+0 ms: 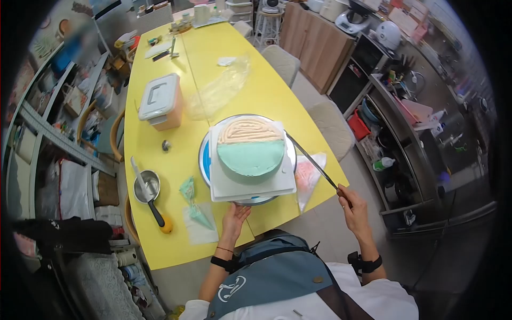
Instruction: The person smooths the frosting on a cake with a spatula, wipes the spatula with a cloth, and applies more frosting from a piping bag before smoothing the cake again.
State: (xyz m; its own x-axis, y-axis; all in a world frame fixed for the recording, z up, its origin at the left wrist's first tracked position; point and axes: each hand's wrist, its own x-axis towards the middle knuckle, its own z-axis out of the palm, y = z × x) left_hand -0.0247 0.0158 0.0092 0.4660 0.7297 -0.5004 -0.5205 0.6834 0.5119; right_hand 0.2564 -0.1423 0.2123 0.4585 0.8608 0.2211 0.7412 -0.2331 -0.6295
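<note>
A round cake [252,157], mint green on the near half and ridged with peach piped cream on the far half, sits on a square white board [250,191]. The board rests on a turntable [203,160] with a silver rim. My left hand [235,217] is at the turntable's near edge, fingers stretched out, fingertips right under the rim. My right hand [353,207] is closed around the dark handle of a long metal icing spatula [312,160]. Its blade slants away over the table, the tip beside the turntable's right rim.
A piping bag of pink cream [308,178] lies right of the turntable. To the left are a green piping bag [193,200], a metal pot [146,186] with a knife in it, a piping nozzle [166,144] and a lidded container [161,101]. Clear plastic film [221,90] lies behind.
</note>
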